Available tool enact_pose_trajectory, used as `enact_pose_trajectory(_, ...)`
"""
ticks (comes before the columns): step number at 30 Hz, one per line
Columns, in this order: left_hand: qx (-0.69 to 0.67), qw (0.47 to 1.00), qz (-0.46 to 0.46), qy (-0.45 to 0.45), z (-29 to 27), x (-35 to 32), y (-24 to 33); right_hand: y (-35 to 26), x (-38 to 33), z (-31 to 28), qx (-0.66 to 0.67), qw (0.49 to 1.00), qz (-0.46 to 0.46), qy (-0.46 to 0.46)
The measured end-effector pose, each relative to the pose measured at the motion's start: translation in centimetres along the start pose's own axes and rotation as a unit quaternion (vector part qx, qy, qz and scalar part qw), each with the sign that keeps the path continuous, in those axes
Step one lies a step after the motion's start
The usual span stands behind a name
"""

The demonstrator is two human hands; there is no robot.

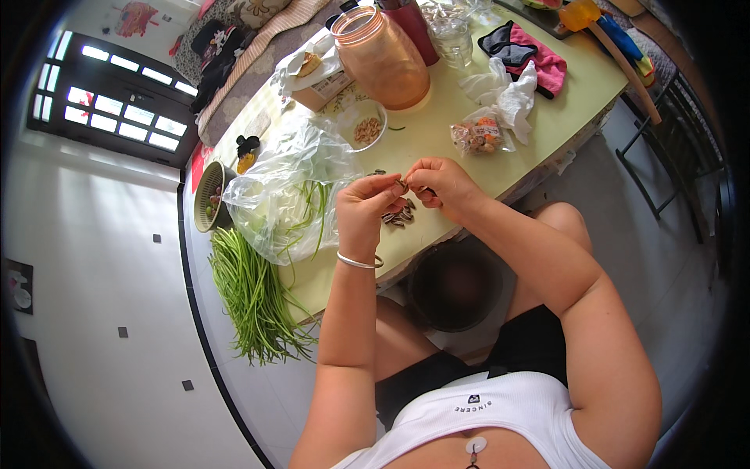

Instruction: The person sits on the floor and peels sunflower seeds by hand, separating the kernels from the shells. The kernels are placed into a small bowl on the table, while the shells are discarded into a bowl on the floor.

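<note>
Head view: your left hand [362, 202] and right hand [444, 184] pinch what looks like a striped sunflower seed [402, 184], apparently mid-shelling.
The seed is above the worktop [428, 144], near a small seed pile [400, 214]; opening its shell likely calls for firm, opposed pressure.

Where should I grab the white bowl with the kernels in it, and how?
Probably pinch the white bowl by its right rim, coming from the right: the round edge is exposed there, while the clear plastic bag crowds its left and kernels lie inside.
</note>
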State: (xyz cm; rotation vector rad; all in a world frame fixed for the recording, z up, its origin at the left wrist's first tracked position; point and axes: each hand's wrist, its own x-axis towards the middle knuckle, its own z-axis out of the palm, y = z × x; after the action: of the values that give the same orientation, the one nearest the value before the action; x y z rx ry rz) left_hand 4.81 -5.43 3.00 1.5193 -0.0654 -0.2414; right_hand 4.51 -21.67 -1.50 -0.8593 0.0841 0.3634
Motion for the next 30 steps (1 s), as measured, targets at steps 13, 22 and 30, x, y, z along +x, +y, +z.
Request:
enact_pose_trajectory(13, 0.061, 0.993, 0.1, 0.016, 0.7, 0.0, -0.4, -0.1, -0.3, 0.1, -0.01, 1.0, -0.026, -0.004)
enact_pose_trajectory(22, 0.315, 0.918, 0.226, 0.081, 1.7, -0.9, -0.1, 0.4, -0.2, 0.0, -0.151, 0.982, -0.114, 0.024)
enact_pose_trajectory(30, 0.376, 0.877, 0.287, 0.085, 2.6, -1.2, -0.1, 1.4, 0.2, -0.1, -0.246, 0.945, -0.204, 0.066)
